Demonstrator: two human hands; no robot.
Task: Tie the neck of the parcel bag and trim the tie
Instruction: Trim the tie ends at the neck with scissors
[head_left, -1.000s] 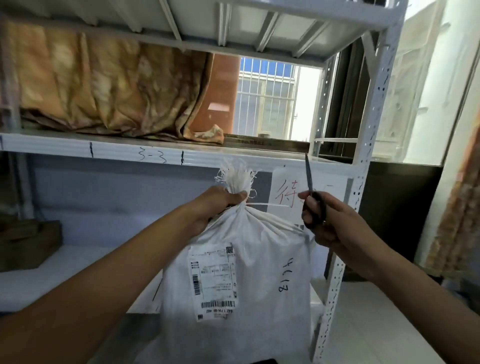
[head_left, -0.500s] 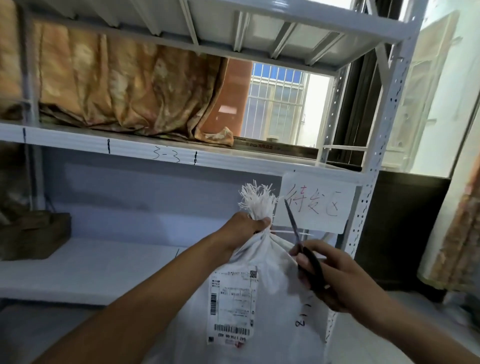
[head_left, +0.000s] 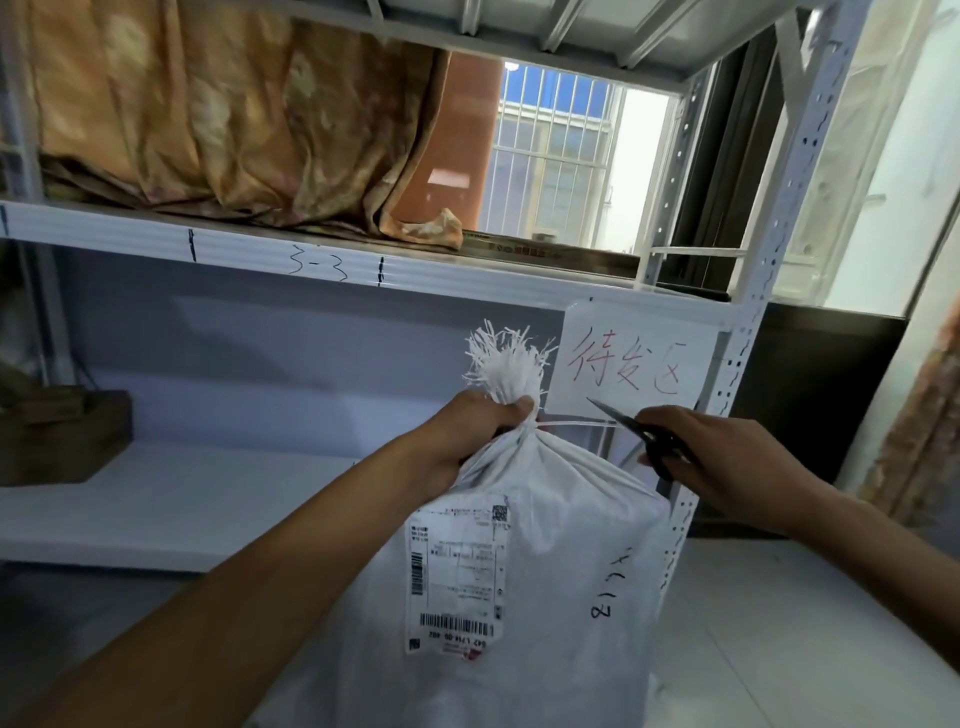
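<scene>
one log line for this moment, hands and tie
left hand: gripping bag neck | right hand: holding scissors | tie: sticks out toward blades, uncut

Parcel bag: white woven plastic, matt, coarse weave; frayed fringe of loose strands at the mouth. Shipping label at its 9 o'clock side: glossy printed paper, smooth. Tie: thin white plastic strip, smooth. Scissors: dark metal blades, dull sheen. Shelf frame: white painted metal, perforated, smooth semi-gloss. Paper sign at 1 o'clock of bag: matt white sheet. Curtain cloth at 11 o'clock: soft, creased, slight sheen. Floor: smooth pale tile.
</scene>
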